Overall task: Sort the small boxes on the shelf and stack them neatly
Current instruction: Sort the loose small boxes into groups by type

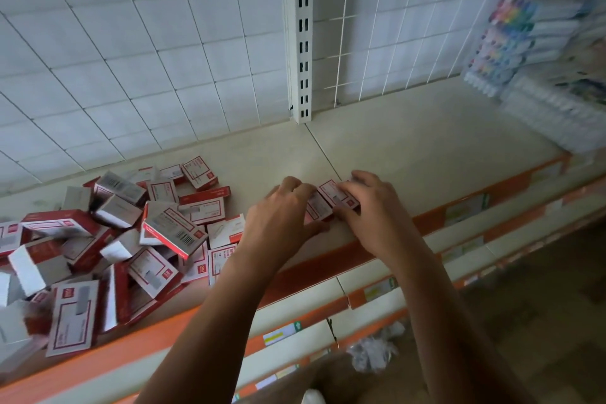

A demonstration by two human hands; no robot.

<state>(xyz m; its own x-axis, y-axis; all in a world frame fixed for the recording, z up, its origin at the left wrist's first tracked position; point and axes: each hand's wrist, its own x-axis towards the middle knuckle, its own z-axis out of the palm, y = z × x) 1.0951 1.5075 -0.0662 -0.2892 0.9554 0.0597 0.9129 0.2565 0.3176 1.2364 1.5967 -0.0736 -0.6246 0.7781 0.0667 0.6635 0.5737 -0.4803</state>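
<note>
A jumbled pile of several small red-and-white boxes covers the left part of the cream shelf. Near the shelf's front edge, in the middle, two of these small boxes lie side by side, apart from the pile. My left hand grips the left one with curled fingers, thumb along the shelf. My right hand holds the right one, fingers curled over its far end. Both hands hide much of the boxes.
An orange price rail runs along the shelf's front edge, with lower shelves below. A white slotted upright and wire grid back the shelf. Packs of coloured markers and wrapped goods stand at far right. Crumpled plastic lies below.
</note>
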